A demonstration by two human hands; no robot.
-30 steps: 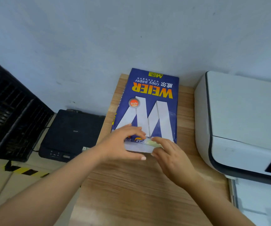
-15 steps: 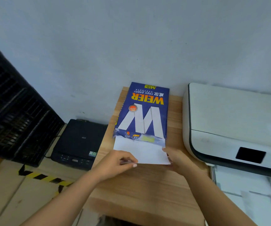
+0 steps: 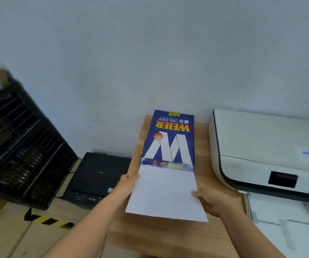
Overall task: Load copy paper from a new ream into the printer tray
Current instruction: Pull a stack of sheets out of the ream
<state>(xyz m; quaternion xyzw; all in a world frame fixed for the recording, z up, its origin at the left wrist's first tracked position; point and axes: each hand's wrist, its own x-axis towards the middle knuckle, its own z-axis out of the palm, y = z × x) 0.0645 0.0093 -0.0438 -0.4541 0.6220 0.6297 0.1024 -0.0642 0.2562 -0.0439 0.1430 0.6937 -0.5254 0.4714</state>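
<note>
Nearest the camera, two bare forearms reach over the light wooden counter (image 3: 168, 237). The left hand (image 3: 125, 185) has its grip clamped on the left edge of a stack of white copy paper (image 3: 165, 194), and the right hand (image 3: 213, 201) pinches the right edge. The sheets stick halfway out of the torn near end of a blue paper ream wrapper printed with a large white W (image 3: 168, 142), which lies flat on the counter with its far end at the wall. To the right sits a white printer (image 3: 265, 155), its open paper tray (image 3: 280, 220) extending toward the camera. Left and lower sits a black printer (image 3: 97, 175) beside black plastic crates (image 3: 19, 151).
</note>
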